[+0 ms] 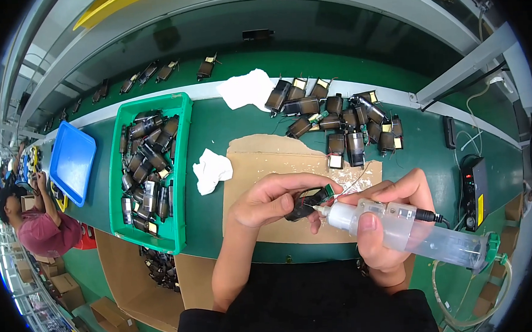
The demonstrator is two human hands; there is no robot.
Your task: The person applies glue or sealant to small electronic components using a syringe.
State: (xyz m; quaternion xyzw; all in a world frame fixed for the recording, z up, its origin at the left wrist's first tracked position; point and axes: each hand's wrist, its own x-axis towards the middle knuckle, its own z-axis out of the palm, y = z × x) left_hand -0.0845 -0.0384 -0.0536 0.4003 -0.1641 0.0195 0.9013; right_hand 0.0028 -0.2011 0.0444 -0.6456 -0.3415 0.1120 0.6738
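My left hand (271, 203) is closed around a small dark translucent plastic housing (301, 207) with a green circuit piece and thin wires at its end. My right hand (385, 235) grips a large clear dispensing syringe (415, 233) with a white front, a black cable and a green cap with a tube at the back. The syringe tip meets or almost meets the housing; I cannot tell if it touches. Both hands are above a brown cardboard sheet (260, 166) spotted with white residue. Several similar dark housings (355, 146) lie bunched just beyond it.
A green crate (187, 170) full of dark housings stands at left, near a blue tray (73, 161). White cloths (213, 170) lie beside the cardboard. A black controller box (475, 194) with cables sits right. More housings line the green belt (230, 62). Another person (44, 232) works far left.
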